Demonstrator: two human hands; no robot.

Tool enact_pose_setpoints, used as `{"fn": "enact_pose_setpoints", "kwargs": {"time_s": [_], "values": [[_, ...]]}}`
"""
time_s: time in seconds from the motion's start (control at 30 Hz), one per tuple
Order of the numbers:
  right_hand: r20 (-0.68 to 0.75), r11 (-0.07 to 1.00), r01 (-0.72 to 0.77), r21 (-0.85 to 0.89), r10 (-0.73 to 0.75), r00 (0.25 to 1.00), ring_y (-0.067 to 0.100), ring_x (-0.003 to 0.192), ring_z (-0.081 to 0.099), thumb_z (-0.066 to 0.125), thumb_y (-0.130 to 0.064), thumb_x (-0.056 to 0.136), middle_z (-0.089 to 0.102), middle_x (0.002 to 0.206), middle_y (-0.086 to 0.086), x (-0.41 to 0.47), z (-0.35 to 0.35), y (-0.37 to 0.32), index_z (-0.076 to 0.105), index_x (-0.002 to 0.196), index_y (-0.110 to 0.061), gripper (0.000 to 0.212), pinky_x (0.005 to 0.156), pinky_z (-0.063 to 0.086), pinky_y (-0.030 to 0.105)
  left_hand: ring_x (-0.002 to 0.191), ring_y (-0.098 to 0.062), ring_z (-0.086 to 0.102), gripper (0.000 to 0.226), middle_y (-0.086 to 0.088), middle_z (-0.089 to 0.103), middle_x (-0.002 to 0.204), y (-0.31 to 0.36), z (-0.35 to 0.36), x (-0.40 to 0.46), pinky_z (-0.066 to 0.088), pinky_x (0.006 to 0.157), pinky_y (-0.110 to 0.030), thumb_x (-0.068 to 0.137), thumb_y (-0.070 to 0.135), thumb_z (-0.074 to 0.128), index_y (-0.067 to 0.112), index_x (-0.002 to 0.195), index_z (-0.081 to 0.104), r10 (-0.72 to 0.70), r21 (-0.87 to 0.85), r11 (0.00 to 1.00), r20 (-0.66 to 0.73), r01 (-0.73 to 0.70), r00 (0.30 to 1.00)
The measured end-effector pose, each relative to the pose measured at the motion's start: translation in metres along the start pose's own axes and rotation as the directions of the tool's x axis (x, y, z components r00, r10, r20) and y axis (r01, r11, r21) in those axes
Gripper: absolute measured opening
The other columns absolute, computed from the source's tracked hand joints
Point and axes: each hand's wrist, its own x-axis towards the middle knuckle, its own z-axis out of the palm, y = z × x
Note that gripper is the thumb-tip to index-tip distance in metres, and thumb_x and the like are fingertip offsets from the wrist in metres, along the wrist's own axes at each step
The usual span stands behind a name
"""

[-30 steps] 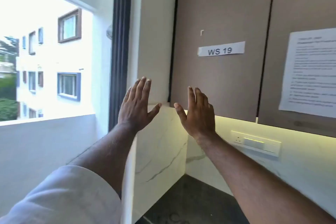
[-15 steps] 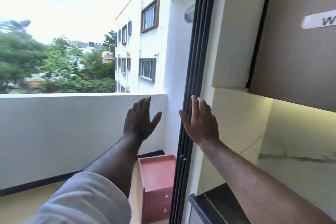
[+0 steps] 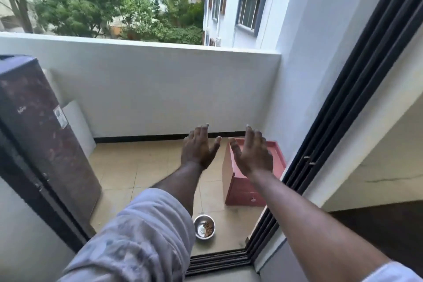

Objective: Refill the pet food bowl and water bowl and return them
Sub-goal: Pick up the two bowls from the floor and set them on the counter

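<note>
A steel pet food bowl [image 3: 204, 226] sits on the tiled balcony floor just beyond the door track, with a little brown kibble in it; my left sleeve partly covers its left side. My left hand [image 3: 198, 148] and my right hand [image 3: 251, 151] are stretched out in front of me at mid-frame, fingers straight, palms facing each other, holding nothing. Both hands hover well above the bowl. No water bowl is in view.
A red drawer unit [image 3: 249, 186] stands on the floor at the right by the sliding door frame [image 3: 338, 121]. A dark maroon fridge [image 3: 39, 135] stands at the left. The door track [image 3: 217, 259] crosses the threshold. A white parapet wall [image 3: 160, 80] closes the balcony.
The view has swung left and down from the kitchen cabinet to the balcony floor, bringing the bowl and fridge into sight. Both hands stay raised and empty.
</note>
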Motion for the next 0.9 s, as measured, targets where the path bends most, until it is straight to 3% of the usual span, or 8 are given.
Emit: {"fn": "enact_pose_setpoints", "kwargs": {"time_s": [0.4, 0.53, 0.73, 0.9], "values": [[0.362, 0.977, -0.211, -0.033, 0.209, 0.909, 0.036, 0.134, 0.045, 0.026, -0.072, 0.098, 0.039, 0.153, 0.017, 0.006, 0.188, 0.000, 0.026, 0.156, -0.014, 0.081, 0.096, 0.048, 0.049, 0.134, -0.031, 0.047, 0.065, -0.010, 0.048, 0.148, -0.168, 0.102, -0.006, 0.042, 0.103, -0.045, 0.101, 0.056, 0.043, 0.013, 0.149, 0.041, -0.250, 0.106, 0.967, 0.215, 0.232, 0.944], [0.445, 0.964, -0.261, -0.046, 0.253, 0.859, 0.036, 0.138, 0.041, 0.023, -0.072, 0.099, 0.034, 0.157, 0.018, 0.007, 0.237, 0.008, 0.024, 0.158, -0.014, 0.083, 0.099, 0.047, 0.050, 0.137, -0.030, 0.043, 0.066, -0.010, 0.044, 0.152, -0.203, 0.129, -0.012, 0.041, 0.105, -0.046, 0.101, 0.055, 0.043, 0.012, 0.151, 0.039, -0.323, 0.126, 0.946, 0.256, 0.299, 0.911], [0.516, 0.947, -0.318, -0.033, 0.289, 0.806, 0.039, 0.133, 0.046, 0.025, -0.072, 0.098, 0.043, 0.149, 0.021, 0.009, 0.316, 0.035, 0.030, 0.156, -0.010, 0.084, 0.102, 0.046, 0.050, 0.138, -0.031, 0.042, 0.065, -0.010, 0.040, 0.156, -0.246, 0.185, -0.024, 0.043, 0.105, -0.047, 0.102, 0.054, 0.042, 0.012, 0.152, 0.037, -0.427, 0.147, 0.904, 0.306, 0.401, 0.851], [0.606, 0.930, -0.367, -0.032, 0.310, 0.733, 0.039, 0.134, 0.046, 0.030, -0.067, 0.100, 0.044, 0.148, 0.021, 0.003, 0.395, 0.063, 0.033, 0.153, -0.010, 0.078, 0.097, 0.046, 0.049, 0.136, -0.031, 0.044, 0.061, -0.010, 0.041, 0.154, -0.288, 0.249, -0.034, 0.045, 0.103, -0.047, 0.103, 0.049, 0.042, 0.013, 0.152, 0.035, -0.511, 0.153, 0.859, 0.340, 0.489, 0.790]]}}
